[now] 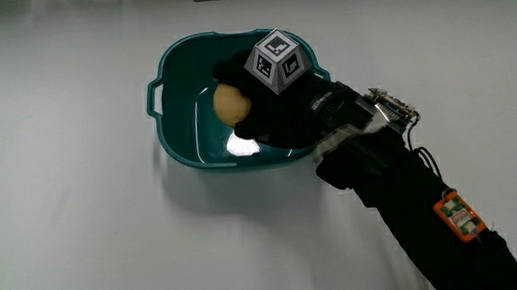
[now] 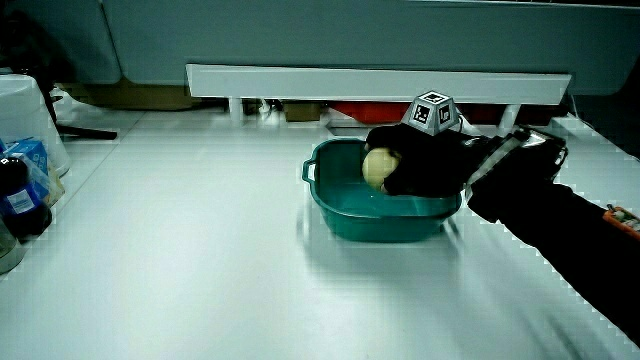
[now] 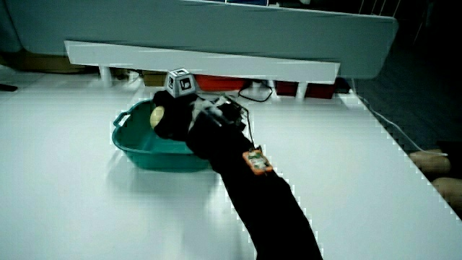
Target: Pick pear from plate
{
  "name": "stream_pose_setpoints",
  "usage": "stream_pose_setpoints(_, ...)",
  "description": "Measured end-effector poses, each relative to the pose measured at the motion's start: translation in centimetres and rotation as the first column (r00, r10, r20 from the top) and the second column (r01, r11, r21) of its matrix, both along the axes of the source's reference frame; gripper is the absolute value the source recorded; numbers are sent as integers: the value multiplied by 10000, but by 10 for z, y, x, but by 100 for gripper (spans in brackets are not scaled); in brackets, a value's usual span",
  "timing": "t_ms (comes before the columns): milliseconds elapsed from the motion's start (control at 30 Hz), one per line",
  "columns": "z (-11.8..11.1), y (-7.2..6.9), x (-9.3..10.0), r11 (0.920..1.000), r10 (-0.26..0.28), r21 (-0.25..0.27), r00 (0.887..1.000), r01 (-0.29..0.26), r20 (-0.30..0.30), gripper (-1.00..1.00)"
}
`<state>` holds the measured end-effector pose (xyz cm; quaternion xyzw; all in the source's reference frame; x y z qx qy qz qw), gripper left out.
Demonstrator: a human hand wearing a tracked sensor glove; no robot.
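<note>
A teal plate [image 1: 169,61], deep like a basin with small handles, stands on the white table. A pale yellow pear [image 1: 229,102] is inside it, about level with the rim in a side view [image 2: 378,166]. The hand [image 1: 270,118] reaches into the plate from the person's side, its black fingers curled around the pear. The patterned cube [image 1: 277,61] on its back sits above the plate. In both side views the hand [image 2: 420,162] [image 3: 173,120] covers much of the pear [image 3: 157,115]. The plate's wall [image 2: 345,215] [image 3: 128,144] rests flat on the table.
A low white partition [image 2: 380,80] [image 3: 202,61] runs along the table's edge farthest from the person. Bottles and a white container [image 2: 20,170] stand at the table's edge in a side view. The forearm [image 1: 434,223] carries a small orange device [image 1: 459,216].
</note>
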<state>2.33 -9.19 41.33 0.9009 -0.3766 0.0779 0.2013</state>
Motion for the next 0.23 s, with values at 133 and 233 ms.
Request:
stream_pose_setpoints(133,-19,15,3,9977,-528,451,9975,507,463,100)
stream_pose_setpoints(233,-39,31,6,9966,-740,383,9966,727,354,100)
